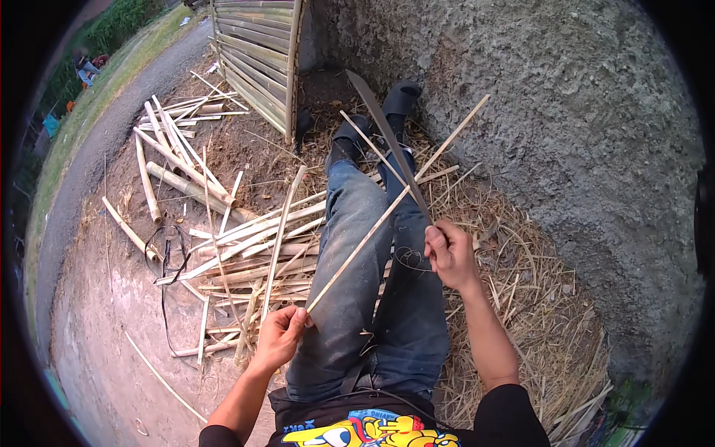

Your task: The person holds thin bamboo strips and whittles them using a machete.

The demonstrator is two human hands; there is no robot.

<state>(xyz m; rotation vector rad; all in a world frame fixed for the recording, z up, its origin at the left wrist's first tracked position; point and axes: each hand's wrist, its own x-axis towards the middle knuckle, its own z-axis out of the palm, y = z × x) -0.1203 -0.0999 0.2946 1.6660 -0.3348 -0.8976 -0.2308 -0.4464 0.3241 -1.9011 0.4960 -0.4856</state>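
My left hand (281, 337) pinches the near end of a long, thin bamboo strip (356, 251). The strip slants up and away to the right, over my outstretched legs in worn jeans (350, 223). In my right hand (451, 255) is the handle of a machete, mostly covered by my fingers. Its long dark blade (386, 132) points away, toward my feet, and crosses the strip near the strip's middle. A second thin sliver (370, 143) runs alongside the blade and meets the strip at that crossing; whether it is joined there I cannot tell.
Split bamboo pieces (253, 242) lie piled left of my legs, with thicker bamboo poles (190, 186) beyond. Shavings (521, 320) cover the ground at right, beside a rough wall (566, 127). A bamboo slat panel (257, 56) stands ahead. A black strap (164, 298) lies at left.
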